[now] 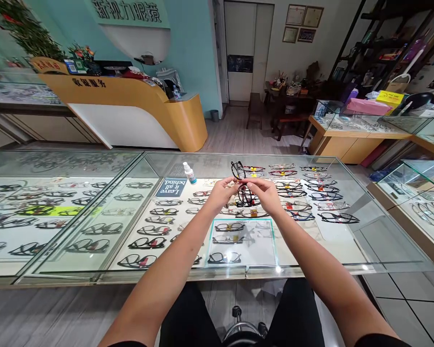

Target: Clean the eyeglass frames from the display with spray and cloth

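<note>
Both my hands hold a pair of black-framed glasses point(241, 183) up over the glass counter point(347, 241). My left hand point(222, 192) pinches the frame from the left, fingers closed on it. My right hand point(264, 193) pinches it from the right near the lower lens. One lens stands tilted upward above my fingers. A small white spray bottle point(190, 173) with a blue label lies on the glass to the left of my hands. Below my hands a clear sheet with a teal border point(241, 241) rests on the counter.
Under the glass lie rows of several eyeglass frames point(310, 190) and a dark sign card point(171, 187). An orange reception desk point(137, 108) stands behind. More glass cases point(412, 193) sit to the right. A stool point(243, 330) is between my legs.
</note>
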A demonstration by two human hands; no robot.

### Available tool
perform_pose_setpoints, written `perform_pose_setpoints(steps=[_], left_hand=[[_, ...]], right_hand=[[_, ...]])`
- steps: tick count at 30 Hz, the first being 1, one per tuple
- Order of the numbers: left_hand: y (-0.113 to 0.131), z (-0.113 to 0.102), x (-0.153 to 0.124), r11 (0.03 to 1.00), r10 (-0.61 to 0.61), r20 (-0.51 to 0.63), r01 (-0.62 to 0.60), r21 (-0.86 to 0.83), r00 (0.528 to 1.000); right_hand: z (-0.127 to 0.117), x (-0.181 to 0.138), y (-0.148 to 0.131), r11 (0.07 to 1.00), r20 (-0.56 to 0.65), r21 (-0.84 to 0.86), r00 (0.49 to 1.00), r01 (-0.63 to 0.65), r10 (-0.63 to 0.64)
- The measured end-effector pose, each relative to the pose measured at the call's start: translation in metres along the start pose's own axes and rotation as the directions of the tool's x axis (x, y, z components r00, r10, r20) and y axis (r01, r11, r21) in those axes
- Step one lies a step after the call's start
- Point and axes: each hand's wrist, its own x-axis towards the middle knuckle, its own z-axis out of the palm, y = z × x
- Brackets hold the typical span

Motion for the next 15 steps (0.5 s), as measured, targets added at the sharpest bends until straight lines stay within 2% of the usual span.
perform_pose_setpoints(steps=[4,9,15], left_hand=[[-0.0022,-0.0002,0.0001,0.996,0.067,-0.008,-0.066,0.052,0.998],[0.0007,0.0038,-0.0032,0.987,0.137,-0.026,-0.134,0.092,0.990],[0.0024,0.0030,-0.0070,0.983,0.091,-0.067,-0.080,0.163,0.994]], right_hand=[[-0.0007,-0.0007,-0.0013,1.000,0.010,0.016,1.000,-0.007,0.007],[0.0026,-0.0011,-0.0018,0.992,-0.040,0.102,0.996,-0.072,0.076],[-0.0017,0.0042,-0.0031,0.970,-0.107,0.178,0.977,-0.166,0.186]])
